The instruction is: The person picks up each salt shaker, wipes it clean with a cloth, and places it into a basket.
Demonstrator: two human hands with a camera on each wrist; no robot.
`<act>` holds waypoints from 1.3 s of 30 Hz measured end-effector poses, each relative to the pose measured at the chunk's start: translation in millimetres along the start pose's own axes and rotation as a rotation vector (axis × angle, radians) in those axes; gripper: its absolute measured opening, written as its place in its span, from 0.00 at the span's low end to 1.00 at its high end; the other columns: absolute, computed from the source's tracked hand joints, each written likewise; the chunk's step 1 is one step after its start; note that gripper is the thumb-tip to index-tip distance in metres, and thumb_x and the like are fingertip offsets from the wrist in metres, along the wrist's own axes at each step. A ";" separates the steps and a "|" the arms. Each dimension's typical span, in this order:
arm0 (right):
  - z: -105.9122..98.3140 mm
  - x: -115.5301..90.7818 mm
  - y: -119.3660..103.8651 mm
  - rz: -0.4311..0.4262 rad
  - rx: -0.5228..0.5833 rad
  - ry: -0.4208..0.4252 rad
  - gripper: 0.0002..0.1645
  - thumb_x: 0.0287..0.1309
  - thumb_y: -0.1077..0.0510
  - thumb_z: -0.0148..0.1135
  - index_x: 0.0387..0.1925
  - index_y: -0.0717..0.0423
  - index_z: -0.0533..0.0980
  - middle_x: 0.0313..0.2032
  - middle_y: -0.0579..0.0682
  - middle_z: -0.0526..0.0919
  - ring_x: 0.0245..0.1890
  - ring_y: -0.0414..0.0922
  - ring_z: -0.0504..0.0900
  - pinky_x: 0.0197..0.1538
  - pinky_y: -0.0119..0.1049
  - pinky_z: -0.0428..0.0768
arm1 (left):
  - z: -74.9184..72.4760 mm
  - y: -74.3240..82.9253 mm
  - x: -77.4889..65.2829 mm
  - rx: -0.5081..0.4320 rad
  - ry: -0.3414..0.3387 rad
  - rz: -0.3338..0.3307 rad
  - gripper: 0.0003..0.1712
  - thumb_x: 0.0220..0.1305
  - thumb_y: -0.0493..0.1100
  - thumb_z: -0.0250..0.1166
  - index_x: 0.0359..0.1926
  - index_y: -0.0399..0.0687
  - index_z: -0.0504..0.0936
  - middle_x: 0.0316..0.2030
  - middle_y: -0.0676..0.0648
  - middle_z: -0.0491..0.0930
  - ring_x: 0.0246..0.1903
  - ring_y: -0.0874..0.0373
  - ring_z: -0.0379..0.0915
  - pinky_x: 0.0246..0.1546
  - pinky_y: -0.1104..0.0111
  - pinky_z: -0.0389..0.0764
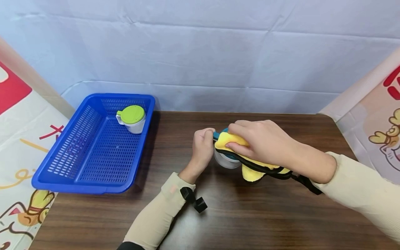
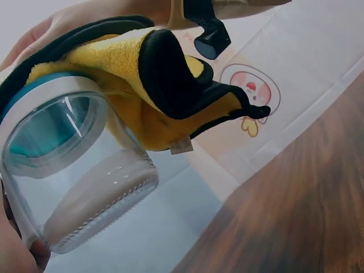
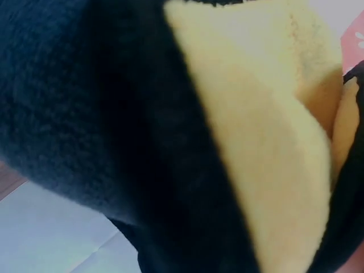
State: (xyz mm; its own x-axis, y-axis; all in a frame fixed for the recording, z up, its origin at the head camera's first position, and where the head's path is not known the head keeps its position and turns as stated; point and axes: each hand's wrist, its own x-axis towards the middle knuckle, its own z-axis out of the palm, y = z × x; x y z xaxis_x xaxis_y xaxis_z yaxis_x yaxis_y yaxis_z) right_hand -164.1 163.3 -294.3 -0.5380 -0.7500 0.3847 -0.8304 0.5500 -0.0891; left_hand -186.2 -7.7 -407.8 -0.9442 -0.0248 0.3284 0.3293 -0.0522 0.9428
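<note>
My left hand grips the handle side of a clear glass seasoning jar with a teal lid. In the left wrist view the jar is tilted, with something whitish at its bottom. My right hand holds a yellow cloth with black edging, bunched over the lid, fingers and thumb bent round it. Loose folds of the cloth hang to the right of the jar. Up close, the cloth fills most of the right wrist view, yellow on one face and dark on the other. The cloth hides much of the lid.
Left on the brown wooden table stands a blue perforated basket. A second jar with a lime-green lid and a handle sits in its back right corner. A pale sheet covers the wall behind; printed sheets hang at both sides.
</note>
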 end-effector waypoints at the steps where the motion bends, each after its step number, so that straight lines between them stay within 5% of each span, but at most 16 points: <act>1: 0.2 0.2 1.1 0.003 -0.004 -0.005 0.18 0.59 0.52 0.70 0.27 0.48 0.67 0.23 0.39 0.62 0.17 0.33 0.56 0.19 0.30 0.59 | -0.2 -0.4 -0.1 0.004 0.001 -0.002 0.21 0.63 0.37 0.44 0.11 0.43 0.60 0.12 0.54 0.54 0.14 0.60 0.47 0.18 0.71 0.50; 26: -2.7 0.1 36.6 0.185 -0.085 -0.080 0.14 0.64 0.53 0.67 0.30 0.50 0.69 0.23 0.43 0.66 0.18 0.40 0.63 0.19 0.35 0.63 | -0.2 -2.0 -1.8 -0.028 0.020 -0.018 0.22 0.62 0.35 0.42 0.11 0.46 0.56 0.12 0.53 0.52 0.14 0.60 0.45 0.18 0.71 0.48; 39: 7.9 -22.9 67.0 0.212 -0.190 -0.090 0.13 0.62 0.54 0.68 0.33 0.52 0.70 0.24 0.44 0.66 0.17 0.41 0.63 0.18 0.37 0.63 | -5.6 -2.3 3.3 -0.048 0.111 -0.037 0.22 0.62 0.33 0.42 0.11 0.48 0.57 0.11 0.55 0.53 0.14 0.61 0.46 0.19 0.72 0.51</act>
State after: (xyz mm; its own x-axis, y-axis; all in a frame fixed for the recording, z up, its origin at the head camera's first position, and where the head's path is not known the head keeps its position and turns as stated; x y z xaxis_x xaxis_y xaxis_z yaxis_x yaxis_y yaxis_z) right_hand -208.6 214.3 -316.4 -0.7144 -0.6358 0.2921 -0.6605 0.7506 0.0183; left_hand -190.0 -13.3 -409.3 -0.9502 -0.1325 0.2821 0.2962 -0.1029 0.9496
